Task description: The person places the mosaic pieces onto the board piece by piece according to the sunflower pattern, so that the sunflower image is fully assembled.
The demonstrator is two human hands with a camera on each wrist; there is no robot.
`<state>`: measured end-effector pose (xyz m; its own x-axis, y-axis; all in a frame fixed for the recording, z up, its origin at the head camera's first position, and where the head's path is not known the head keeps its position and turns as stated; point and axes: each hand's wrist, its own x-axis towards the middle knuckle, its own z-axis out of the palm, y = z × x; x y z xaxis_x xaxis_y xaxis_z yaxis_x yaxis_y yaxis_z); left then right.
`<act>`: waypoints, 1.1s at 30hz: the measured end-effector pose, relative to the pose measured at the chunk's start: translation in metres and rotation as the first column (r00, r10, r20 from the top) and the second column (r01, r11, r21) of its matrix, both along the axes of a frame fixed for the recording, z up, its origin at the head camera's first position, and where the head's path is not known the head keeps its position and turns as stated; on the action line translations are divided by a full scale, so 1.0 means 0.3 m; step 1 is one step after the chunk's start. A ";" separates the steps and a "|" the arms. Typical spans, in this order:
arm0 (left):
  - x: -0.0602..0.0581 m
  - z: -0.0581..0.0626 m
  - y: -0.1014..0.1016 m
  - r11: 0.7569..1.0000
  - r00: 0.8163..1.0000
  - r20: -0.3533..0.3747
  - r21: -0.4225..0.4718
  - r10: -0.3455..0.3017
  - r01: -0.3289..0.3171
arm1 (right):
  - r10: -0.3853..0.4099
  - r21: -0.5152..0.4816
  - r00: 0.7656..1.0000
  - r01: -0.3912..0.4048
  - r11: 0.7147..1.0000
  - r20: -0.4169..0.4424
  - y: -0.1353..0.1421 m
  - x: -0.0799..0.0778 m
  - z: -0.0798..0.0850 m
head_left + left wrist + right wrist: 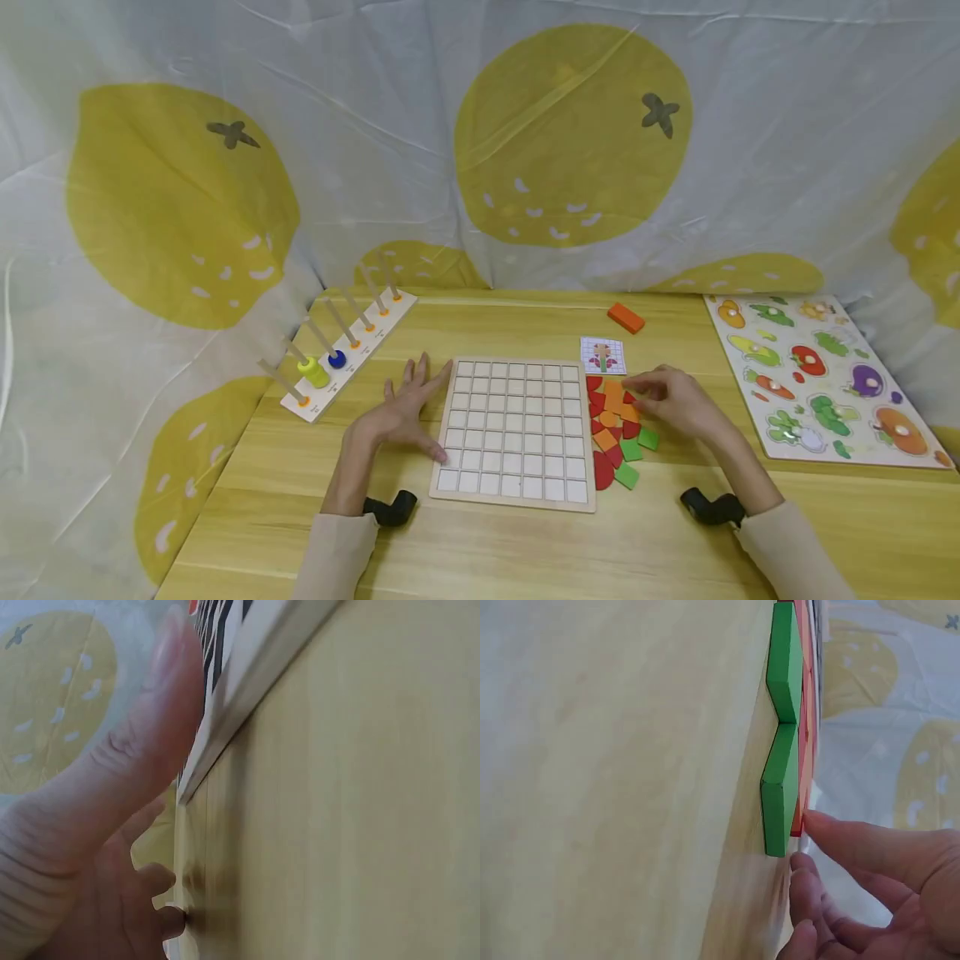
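A wooden grid board (513,506) lies flat on the table with white squares framed in pale wood. My left hand (408,417) spreads along its left side, thumb on the board's edge and fingers reaching to its upper corner. In the left wrist view the thumb (142,727) overlaps the board's rim (247,697). To the right of the board is a loose pile of red, orange and green flat pieces. My right hand (671,402) is at the pile's right side, fingertips right at an orange piece (628,412). Two green pieces (781,787) show beside the right hand's thumb.
A small pattern card (602,356) lies above the pile, with an orange block (626,317) behind it. A peg stand (352,358) with yellow and blue rings is at the left. A vegetable puzzle board (832,392) lies at the right. Lemon-print cloth (360,167) hangs behind.
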<state>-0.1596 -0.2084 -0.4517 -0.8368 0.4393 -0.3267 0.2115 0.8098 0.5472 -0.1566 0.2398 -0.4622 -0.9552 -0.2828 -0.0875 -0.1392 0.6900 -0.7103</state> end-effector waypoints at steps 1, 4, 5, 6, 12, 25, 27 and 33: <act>0.001 -0.001 -0.003 1.000 1.000 -0.006 -0.006 -0.005 0.005 | -0.001 -0.001 1.000 0.001 1.000 0.008 0.000 -0.002 -0.001; 0.003 -0.002 -0.006 1.000 1.000 -0.009 -0.015 -0.018 0.018 | -0.010 -0.016 1.000 0.010 1.000 0.027 0.001 -0.007 -0.005; 0.003 -0.002 -0.004 1.000 1.000 -0.010 -0.015 -0.023 0.023 | -0.015 -0.024 0.999 0.016 1.000 0.037 0.003 -0.008 -0.005; 0.002 -0.002 -0.002 1.000 1.000 -0.008 -0.017 -0.025 0.025 | -0.019 -0.034 0.999 0.021 0.999 0.050 0.003 -0.008 -0.005; 0.000 -0.001 -0.003 0.999 1.000 0.011 -0.024 -0.024 0.024 | -0.047 -0.083 0.992 0.056 0.995 0.114 0.006 -0.015 -0.001; -0.001 0.003 0.005 0.998 1.000 0.017 -0.051 -0.022 0.023 | -0.065 -0.066 0.992 0.073 0.995 0.108 0.037 -0.039 -0.001; 0.000 0.003 0.006 0.999 1.000 0.020 -0.050 -0.020 0.021 | -0.057 -0.063 0.992 0.065 0.996 0.117 0.045 -0.038 0.000; 0.002 0.002 0.005 0.999 1.000 0.025 -0.045 -0.017 0.018 | -0.014 -0.089 0.987 0.028 0.996 0.158 0.057 -0.043 0.000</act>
